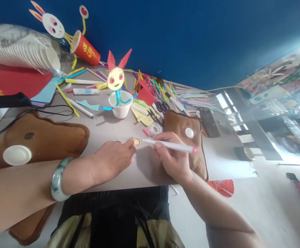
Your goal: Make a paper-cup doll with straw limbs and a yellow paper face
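Note:
My left hand [116,156], wearing a jade-coloured bangle, reaches low over the table with its fingers together. Its fingertips grip the edge of a small round yellow disc [137,142]. In my right hand [174,155] is a slim white marker [175,145] with a pink end, held like a pen. The marker's tip points left, a short gap from the disc. Behind both hands stands a white paper cup [121,107] with a yellow paper face [115,79], red ears and blue pipe-cleaner arms.
Brown cushions [49,137] flank my hands. A tape roll [155,129], scissors [162,106], a glue stick [86,91] and many pipe cleaners [193,94] lie toward the blue wall. Farther left are a red cup [86,48] with a rabbit figure and stacked cups [28,51].

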Tool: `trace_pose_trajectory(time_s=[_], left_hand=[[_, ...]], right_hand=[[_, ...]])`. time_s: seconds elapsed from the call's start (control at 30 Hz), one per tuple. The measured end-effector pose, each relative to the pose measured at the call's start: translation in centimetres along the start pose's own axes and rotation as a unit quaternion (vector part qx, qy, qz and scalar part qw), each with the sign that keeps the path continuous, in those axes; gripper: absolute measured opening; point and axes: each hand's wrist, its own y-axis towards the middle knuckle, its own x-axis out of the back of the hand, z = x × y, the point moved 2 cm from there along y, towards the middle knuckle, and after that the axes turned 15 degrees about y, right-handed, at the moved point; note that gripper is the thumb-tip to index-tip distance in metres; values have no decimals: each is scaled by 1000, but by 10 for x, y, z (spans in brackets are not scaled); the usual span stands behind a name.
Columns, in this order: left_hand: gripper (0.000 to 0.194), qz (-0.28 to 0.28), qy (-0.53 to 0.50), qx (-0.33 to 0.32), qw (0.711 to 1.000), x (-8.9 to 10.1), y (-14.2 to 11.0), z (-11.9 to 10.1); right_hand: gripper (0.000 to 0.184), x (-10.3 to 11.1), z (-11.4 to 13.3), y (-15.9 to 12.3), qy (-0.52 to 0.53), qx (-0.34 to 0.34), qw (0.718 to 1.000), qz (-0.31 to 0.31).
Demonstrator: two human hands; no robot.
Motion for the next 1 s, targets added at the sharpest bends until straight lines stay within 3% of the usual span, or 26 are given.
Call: trace_pose_trajectory(time_s=[0.27, 0.57, 1.0], left_hand=[[45, -49, -18, -8, 999, -15, -2, 1], [40, -3, 39, 6, 999, -1, -1, -4], [38, -22, 44, -3, 999, -6, -1, -4]], right_hand=[[4, -19, -28, -3, -49, 50, 997, -40], [8, -18, -31, 0, -123, 93, 988, -17], [13, -23, -30, -2, -138, 129, 982, -11]])
